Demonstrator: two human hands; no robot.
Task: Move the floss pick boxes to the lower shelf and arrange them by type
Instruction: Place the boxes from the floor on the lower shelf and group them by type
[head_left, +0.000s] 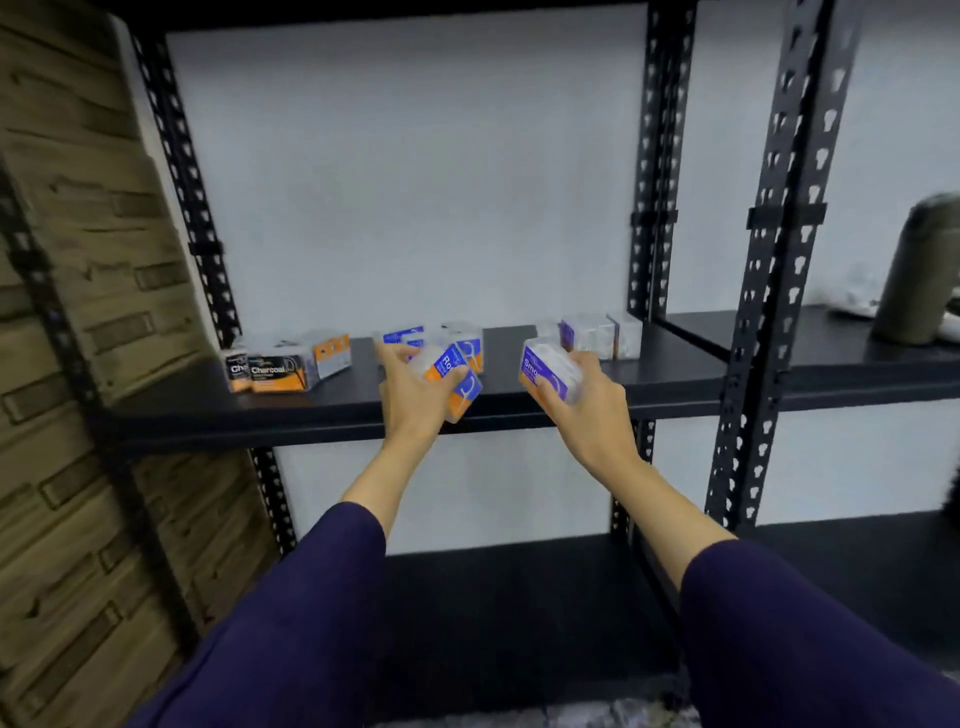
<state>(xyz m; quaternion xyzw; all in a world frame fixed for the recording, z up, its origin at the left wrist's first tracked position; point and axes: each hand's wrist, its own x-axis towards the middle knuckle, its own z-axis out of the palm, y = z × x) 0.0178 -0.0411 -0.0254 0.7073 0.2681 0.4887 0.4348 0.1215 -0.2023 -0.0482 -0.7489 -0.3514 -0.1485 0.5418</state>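
hands reach over the upper shelf (675, 384). left hand (415, 400) grips a blue box (460, 384), fingers curled round it; right hand (587, 400) grips a purple box (545, 376). charcoal boxes (275, 369) sit at left, clear boxes (597, 335) behind right. lower shelf (519, 597) lies below.

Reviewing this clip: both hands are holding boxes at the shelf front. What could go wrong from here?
1. The left hand grips a blue-orange box tilted over the shelf edge; it might slip and fall.
2. The right hand holds a purple box; with the print blurred, types could get mixed when sorting.
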